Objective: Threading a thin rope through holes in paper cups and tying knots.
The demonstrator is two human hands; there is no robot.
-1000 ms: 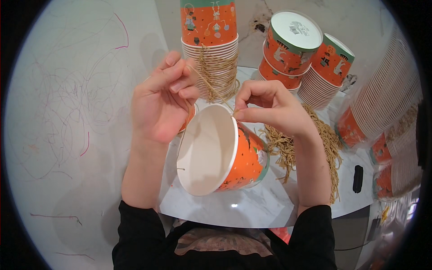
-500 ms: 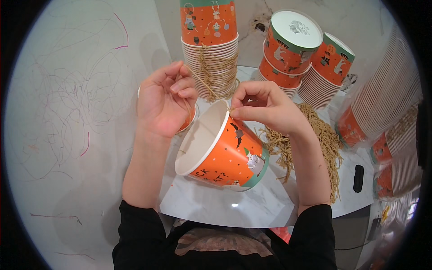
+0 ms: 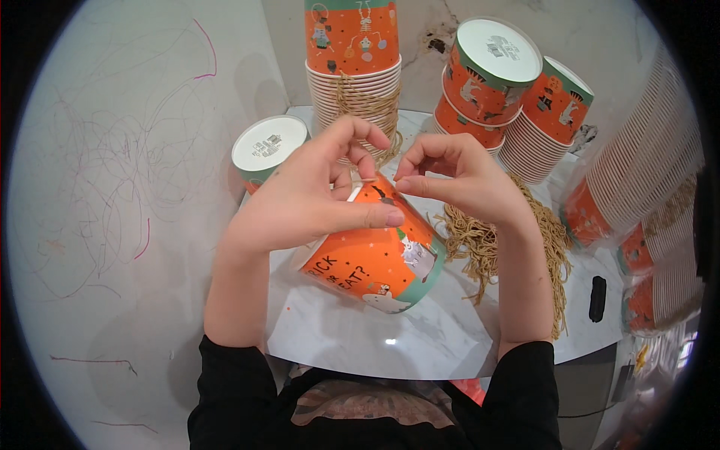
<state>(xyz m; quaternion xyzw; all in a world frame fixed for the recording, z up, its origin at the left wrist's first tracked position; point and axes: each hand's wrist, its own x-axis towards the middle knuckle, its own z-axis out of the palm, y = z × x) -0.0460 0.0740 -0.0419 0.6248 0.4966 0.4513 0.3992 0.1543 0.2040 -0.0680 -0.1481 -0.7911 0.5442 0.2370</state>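
as left hand (image 3: 309, 191) overlaps tilted bucket (image 3: 367, 251) | inside hidden | nested buckets (image 3: 352, 64) behind

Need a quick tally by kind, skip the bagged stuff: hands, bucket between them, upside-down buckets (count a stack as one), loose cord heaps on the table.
Hands: 2 (left hand, right hand)
Bucket between them: 1
Upside-down buckets, single or stacked: 4
Cord heap: 1
Total: 8
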